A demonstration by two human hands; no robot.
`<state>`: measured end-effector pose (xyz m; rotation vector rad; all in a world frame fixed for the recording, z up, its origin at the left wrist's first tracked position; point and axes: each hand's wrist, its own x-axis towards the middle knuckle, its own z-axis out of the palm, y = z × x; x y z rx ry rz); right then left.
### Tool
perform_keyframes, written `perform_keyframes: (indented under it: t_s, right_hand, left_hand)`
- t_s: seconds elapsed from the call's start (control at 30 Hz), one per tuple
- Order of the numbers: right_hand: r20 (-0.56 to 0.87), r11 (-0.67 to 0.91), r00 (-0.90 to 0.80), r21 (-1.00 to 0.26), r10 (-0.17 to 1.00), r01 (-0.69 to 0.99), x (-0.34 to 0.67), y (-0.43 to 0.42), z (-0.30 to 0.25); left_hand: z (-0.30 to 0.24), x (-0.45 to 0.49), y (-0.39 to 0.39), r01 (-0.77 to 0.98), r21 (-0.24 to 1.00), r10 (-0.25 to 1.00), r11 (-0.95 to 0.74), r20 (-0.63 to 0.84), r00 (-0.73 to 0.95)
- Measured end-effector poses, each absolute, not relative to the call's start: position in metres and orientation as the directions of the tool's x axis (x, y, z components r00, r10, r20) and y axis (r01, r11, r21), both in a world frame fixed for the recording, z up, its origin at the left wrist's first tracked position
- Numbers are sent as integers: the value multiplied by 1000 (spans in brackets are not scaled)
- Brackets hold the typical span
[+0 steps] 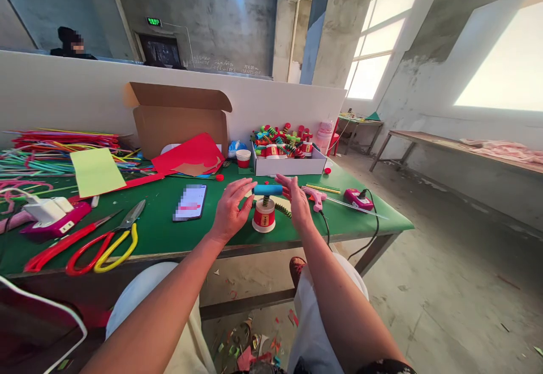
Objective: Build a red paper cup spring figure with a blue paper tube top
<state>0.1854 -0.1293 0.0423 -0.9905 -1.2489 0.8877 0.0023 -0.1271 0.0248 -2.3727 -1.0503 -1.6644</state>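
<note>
A blue tube (268, 190) lies level on top of a dark green coiled stem (266, 200), which rises from an upturned red and white paper cup (263, 216). Another coiled green piece (283, 210) sticks out at the cup's right. My left hand (233, 204) is at the tube's left end, palm inward, fingers stretched out. At the right end is my right hand (296, 199), flat and upright, fingers extended. Both hands are open and face each other across the tube; whether the palms press on its ends I cannot tell.
Scissors (111, 239), a phone (190, 202) and a pile of coloured pipe cleaners (63, 153) are on the left. A white box (291, 166) of finished figures stands behind. A pink glue gun (314, 197) and a purple power socket (358, 199) lie right, near the table edge.
</note>
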Motion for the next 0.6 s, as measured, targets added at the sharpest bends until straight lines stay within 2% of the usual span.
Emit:
perform_keyframes:
  t_s: [0.13,0.27,0.37,0.47,0.6]
  right_hand:
    - [327,340,182,-939,927,-47,198,-119,39]
    - [269,266,239,-963,933,47,219,-112,39]
    - [195,183,67,-972,979,150,229,-116,40]
    - [184,215,-143,-947,972,238,226,-127,39]
    - [260,301,-154,-803,953,514,207,-134,33]
  left_hand:
    - [26,-3,-124,572,340,504,-747,850,153]
    - [20,-13,-114,634,410,581,-655,811,75]
    - [13,-23,-106,679,440,665,-587,741,94]
    - [8,-29,-102,701,452,709,-552,697,109]
    - [5,-31,-102,710,456,713,-537,695,93]
